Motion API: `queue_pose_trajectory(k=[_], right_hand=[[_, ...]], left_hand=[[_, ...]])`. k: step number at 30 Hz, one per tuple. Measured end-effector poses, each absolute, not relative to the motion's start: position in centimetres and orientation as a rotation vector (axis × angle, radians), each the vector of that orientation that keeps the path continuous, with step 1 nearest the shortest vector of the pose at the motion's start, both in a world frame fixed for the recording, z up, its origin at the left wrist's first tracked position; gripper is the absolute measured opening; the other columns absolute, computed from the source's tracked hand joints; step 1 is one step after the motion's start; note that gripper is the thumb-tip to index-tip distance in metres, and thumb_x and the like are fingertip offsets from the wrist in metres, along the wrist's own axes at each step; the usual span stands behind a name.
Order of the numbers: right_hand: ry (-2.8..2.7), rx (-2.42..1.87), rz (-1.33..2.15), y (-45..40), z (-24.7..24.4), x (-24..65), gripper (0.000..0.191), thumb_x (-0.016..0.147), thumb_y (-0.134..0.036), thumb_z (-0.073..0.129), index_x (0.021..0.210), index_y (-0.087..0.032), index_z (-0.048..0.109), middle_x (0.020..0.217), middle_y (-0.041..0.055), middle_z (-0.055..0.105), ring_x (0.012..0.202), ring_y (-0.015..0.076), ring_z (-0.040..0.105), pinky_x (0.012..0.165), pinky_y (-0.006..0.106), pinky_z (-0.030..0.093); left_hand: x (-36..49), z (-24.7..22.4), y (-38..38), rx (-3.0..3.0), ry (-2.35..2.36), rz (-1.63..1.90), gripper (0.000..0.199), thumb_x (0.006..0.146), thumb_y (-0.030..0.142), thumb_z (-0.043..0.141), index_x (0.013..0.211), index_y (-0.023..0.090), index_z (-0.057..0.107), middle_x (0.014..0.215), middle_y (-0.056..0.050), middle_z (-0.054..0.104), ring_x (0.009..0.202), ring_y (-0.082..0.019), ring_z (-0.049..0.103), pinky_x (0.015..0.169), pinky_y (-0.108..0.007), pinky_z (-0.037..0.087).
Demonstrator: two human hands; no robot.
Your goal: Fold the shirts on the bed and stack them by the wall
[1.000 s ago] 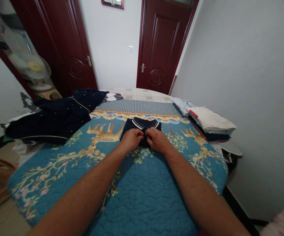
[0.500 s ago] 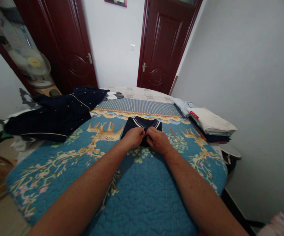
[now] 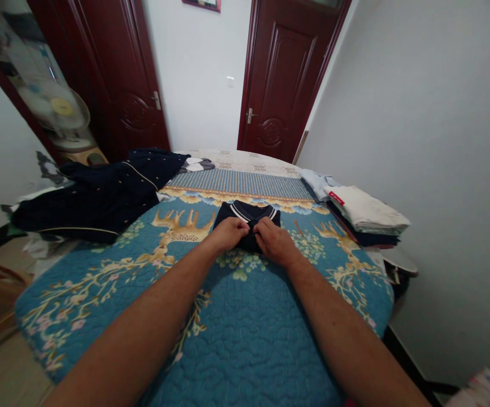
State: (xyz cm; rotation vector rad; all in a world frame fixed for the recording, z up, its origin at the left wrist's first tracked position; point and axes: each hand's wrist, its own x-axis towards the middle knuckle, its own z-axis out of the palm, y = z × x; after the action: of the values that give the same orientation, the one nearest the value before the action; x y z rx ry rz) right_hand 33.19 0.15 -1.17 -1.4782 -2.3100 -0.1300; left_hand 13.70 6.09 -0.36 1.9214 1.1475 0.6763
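Note:
A dark navy shirt [image 3: 248, 244] lies folded on the blue patterned table cover [image 3: 253, 328], its collar with white stripes facing up and away from me. My left hand [image 3: 231, 233] pinches the front of the shirt just below the collar, from the left. Opposite it, my right hand [image 3: 273, 237] pinches the same spot from the right. The fingertips of both hands almost meet at the collar's front opening. What exactly lies between the fingertips is too small to make out, though dark cloth shows there.
Dark dotted clothing [image 3: 87, 198] lies in a loose heap at the table's left edge. On the right stands a stack of folded clothes, with a cream garment [image 3: 361, 209] bearing a red label on top. A wall runs along the right side; a stool [image 3: 401, 264] stands beside the table.
My left hand has shifted slightly at the collar front, its fingers a little more extended. My right hand stays nearly in place. The shirt remains where it was.

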Motion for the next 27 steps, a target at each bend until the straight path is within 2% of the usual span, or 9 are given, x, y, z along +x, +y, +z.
queue_pose_trajectory(k=[3, 6, 12, 22, 27], right_hand=[[-2.298, -1.470, -0.135, 0.3, -1.4, 32.9, 0.019, 0.104, -0.018, 0.049, 0.115, -0.021, 0.064, 0.119, 0.0088, 0.061, 0.105, 0.0202, 0.062, 0.083, 0.028, 0.050], [-2.274, -1.412, -0.151, 0.6, -1.9, 33.0, 0.018, 0.104, -0.017, 0.048, 0.114, -0.023, 0.062, 0.122, 0.0089, 0.061, 0.108, 0.0202, 0.062, 0.087, 0.029, 0.051], [-2.256, -1.227, -0.197, 1.2, -2.5, 33.3, 0.016, 0.104, -0.016, 0.048, 0.112, -0.023, 0.061, 0.121, 0.0099, 0.063, 0.109, 0.0210, 0.063, 0.090, 0.031, 0.054], [-2.281, -1.194, -0.273, 1.3, -2.5, 33.4, 0.017, 0.107, -0.019, 0.051, 0.113, -0.022, 0.067, 0.119, 0.0098, 0.067, 0.110, 0.0203, 0.065, 0.094, 0.031, 0.053], [-2.295, -1.215, -0.279, 1.1, -2.1, 33.4, 0.020, 0.107, -0.019, 0.053, 0.115, -0.024, 0.070, 0.118, 0.0089, 0.068, 0.106, 0.0190, 0.066, 0.090, 0.028, 0.053]], left_hand=[[13.7, -0.5, 6.1, 1.822, 1.133, 0.680, 0.016, 0.082, 0.029, 0.060, 0.076, 0.018, 0.071, 0.063, 0.002, 0.059, 0.058, -0.013, 0.047, 0.058, -0.027, 0.036], [13.8, -0.8, 6.1, 1.748, 1.124, 0.669, 0.015, 0.083, 0.028, 0.060, 0.075, 0.018, 0.068, 0.059, 0.002, 0.055, 0.055, -0.012, 0.046, 0.054, -0.025, 0.032], [13.9, -1.1, 6.2, 1.737, 1.073, 0.682, 0.016, 0.084, 0.025, 0.058, 0.077, 0.017, 0.069, 0.061, 0.002, 0.058, 0.053, -0.011, 0.049, 0.054, -0.024, 0.035], [13.8, -0.5, 5.7, 1.730, 1.125, 0.673, 0.019, 0.089, 0.024, 0.058, 0.079, 0.016, 0.072, 0.055, 0.002, 0.057, 0.051, -0.012, 0.049, 0.050, -0.023, 0.030], [14.0, -0.2, 5.4, 1.712, 1.163, 0.691, 0.020, 0.090, 0.021, 0.059, 0.079, 0.015, 0.074, 0.055, 0.001, 0.060, 0.050, -0.011, 0.052, 0.050, -0.023, 0.032]])
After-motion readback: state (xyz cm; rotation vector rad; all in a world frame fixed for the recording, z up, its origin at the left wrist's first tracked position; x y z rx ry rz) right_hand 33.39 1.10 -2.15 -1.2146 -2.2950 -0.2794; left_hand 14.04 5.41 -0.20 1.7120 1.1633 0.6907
